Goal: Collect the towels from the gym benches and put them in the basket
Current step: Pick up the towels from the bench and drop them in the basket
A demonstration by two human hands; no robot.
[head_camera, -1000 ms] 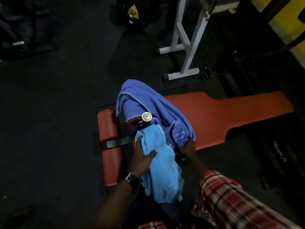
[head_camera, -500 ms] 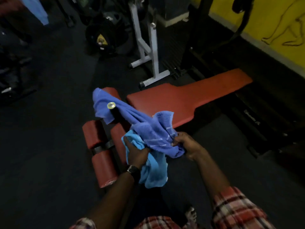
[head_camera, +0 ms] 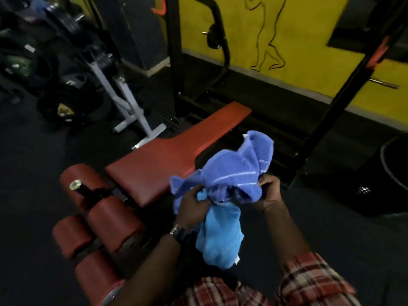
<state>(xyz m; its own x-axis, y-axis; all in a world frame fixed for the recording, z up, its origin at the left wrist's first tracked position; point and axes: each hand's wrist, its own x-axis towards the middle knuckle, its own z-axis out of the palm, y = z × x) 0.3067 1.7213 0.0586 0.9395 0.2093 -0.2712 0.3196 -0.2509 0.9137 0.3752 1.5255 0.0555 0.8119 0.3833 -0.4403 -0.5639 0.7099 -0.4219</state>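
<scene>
The left hand (head_camera: 191, 206) has its fingers curled around a bunched light blue terry towel (head_camera: 220, 237), which hangs down below the fist. The right hand (head_camera: 268, 193) pinches with thumb and fingers the edge of a darker violet-blue towel with thin white stripes (head_camera: 231, 171). Both towels are held up between the hands, just beside the red padded gym bench (head_camera: 163, 164).

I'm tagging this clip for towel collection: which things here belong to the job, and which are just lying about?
Job: dark blue towel, light blue towel, left hand, right hand, red bench, dark tub (possibly the basket).
Lying about: white stand, weight plates.
</scene>
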